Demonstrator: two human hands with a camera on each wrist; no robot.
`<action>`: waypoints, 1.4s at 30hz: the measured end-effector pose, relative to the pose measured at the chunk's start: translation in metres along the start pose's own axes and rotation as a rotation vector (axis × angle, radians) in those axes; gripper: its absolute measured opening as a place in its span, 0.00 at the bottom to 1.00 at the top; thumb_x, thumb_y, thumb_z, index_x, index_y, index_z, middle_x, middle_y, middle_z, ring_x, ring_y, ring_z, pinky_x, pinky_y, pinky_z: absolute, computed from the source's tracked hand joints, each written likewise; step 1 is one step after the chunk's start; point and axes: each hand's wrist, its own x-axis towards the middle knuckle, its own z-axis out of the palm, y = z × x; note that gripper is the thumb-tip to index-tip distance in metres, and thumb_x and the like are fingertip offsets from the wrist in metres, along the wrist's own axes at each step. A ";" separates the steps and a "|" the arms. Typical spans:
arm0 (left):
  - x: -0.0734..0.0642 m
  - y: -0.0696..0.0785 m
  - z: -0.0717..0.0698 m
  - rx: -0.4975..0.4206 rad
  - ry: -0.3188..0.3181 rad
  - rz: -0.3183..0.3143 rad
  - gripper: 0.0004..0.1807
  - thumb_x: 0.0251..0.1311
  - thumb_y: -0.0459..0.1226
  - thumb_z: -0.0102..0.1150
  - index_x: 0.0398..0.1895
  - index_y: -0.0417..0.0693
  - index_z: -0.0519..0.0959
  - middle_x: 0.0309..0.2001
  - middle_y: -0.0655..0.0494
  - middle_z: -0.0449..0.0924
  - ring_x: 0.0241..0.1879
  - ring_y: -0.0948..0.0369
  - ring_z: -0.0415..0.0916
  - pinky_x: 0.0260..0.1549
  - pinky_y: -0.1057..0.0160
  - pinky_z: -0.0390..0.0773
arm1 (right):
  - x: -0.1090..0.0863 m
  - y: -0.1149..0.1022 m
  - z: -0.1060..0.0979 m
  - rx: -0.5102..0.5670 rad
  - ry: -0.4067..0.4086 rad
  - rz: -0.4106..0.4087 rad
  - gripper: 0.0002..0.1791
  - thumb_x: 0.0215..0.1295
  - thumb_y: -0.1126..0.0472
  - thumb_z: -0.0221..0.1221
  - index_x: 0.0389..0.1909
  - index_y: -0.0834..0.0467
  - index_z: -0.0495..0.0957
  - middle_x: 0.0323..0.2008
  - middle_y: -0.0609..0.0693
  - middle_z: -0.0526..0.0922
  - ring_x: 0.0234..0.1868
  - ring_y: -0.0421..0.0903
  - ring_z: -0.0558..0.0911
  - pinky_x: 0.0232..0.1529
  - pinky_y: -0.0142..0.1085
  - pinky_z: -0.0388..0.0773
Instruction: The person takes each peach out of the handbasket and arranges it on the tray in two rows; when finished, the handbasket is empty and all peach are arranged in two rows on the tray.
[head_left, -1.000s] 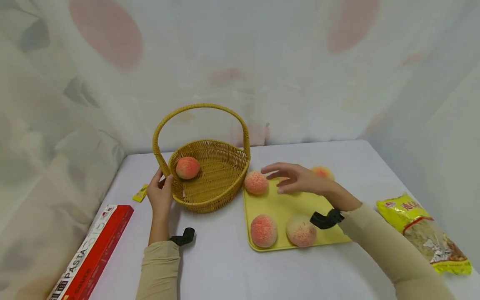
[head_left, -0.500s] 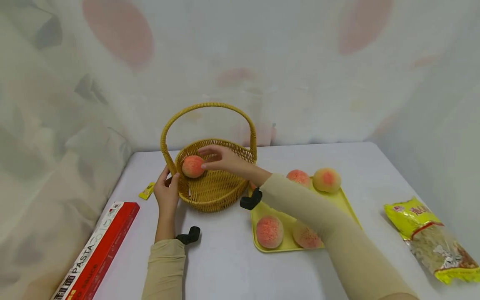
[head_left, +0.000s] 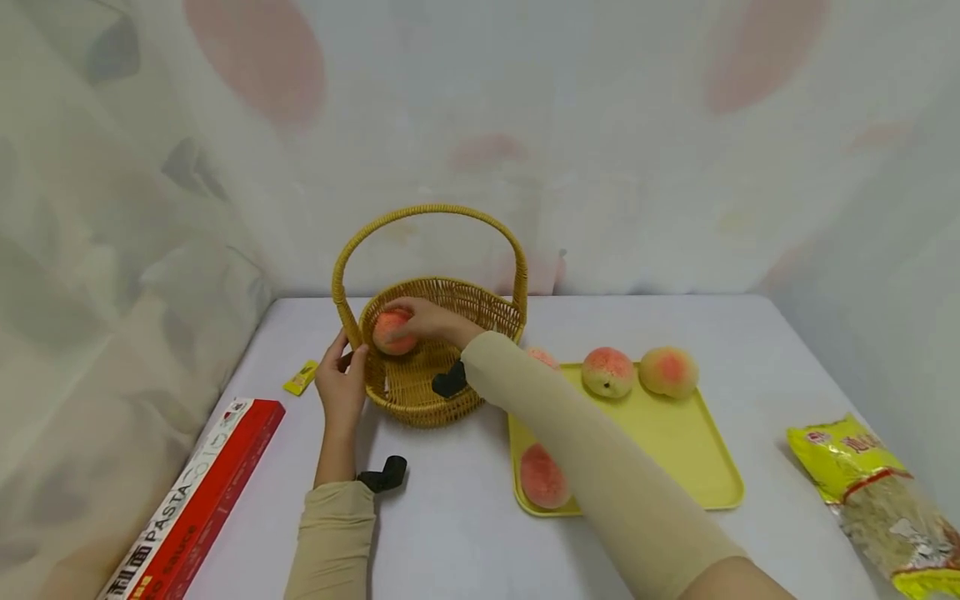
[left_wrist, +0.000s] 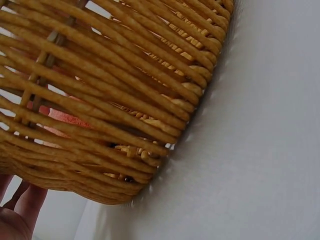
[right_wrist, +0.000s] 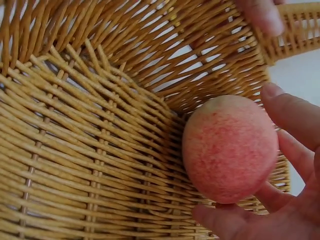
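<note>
A yellow-brown wicker basket (head_left: 420, 408) with a tall arched handle stands at the back of the table. My left hand (head_left: 342, 387) grips its left side by the foot of the handle; in the left wrist view the weave hides most of that hand. Inside the basket, against its left wall, lies a pink-red peach (right_wrist: 230, 150). My right hand (head_left: 431, 321) reaches in, its fingers curved round the peach, which sits among fingers and thumb in the right wrist view. More peaches lie on a yellow tray (head_left: 675, 433) to the right, including a pale one (head_left: 669, 372).
At the left lies a long red and white pasta box (head_left: 202, 492), with a small yellow packet (head_left: 301, 378) beyond it. A yellow and clear food bag (head_left: 877, 500) is at the right edge. My right sleeve crosses over the tray and hides part of it.
My right hand has moved left from above the tray into the basket and onto the peach there. The left hand keeps its place on the basket. The whole view has shifted slightly.
</note>
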 end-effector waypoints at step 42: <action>0.036 -0.046 -0.005 0.059 -0.012 -0.087 0.25 0.65 0.42 0.51 0.65 0.63 0.64 0.63 0.58 0.66 0.53 0.57 0.71 0.46 0.67 0.76 | -0.217 0.071 -0.092 0.098 0.117 -0.204 0.32 0.53 0.63 0.66 0.60 0.52 0.67 0.60 0.49 0.68 0.62 0.50 0.66 0.59 0.48 0.64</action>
